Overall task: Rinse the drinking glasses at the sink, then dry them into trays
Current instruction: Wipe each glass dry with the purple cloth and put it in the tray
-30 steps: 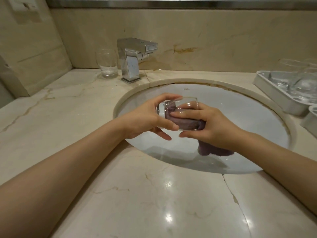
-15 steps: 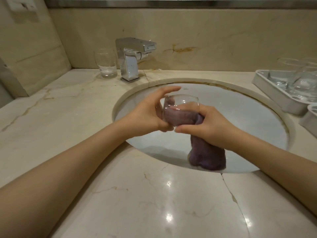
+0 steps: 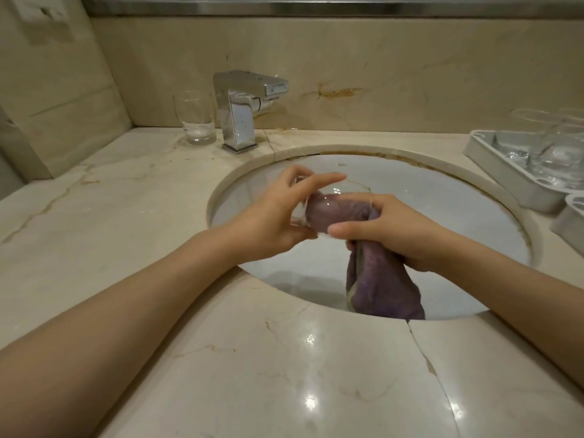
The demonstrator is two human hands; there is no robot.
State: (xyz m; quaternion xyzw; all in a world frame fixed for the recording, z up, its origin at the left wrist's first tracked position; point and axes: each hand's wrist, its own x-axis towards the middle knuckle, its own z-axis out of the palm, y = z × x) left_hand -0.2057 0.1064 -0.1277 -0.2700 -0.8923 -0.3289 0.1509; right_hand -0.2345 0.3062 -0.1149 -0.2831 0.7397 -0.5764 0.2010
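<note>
Purple cloth [image 3: 335,210] is stuffed inside the glass [image 3: 328,213], which lies on its side between the two hands over the sink [image 3: 458,216], its bottom toward the left hand [image 3: 275,216] and its open mouth toward the right hand [image 3: 395,232]. The left hand wraps its fingers and thumb around the bottom end, and the right hand squeezes the cloth right at the mouth, with the rest of the cloth hanging down below that hand. I think the inside is being dried now, and the tray [image 3: 493,165] with other glasses sits well off past the right hand, so that hand is nearer to it.
</note>
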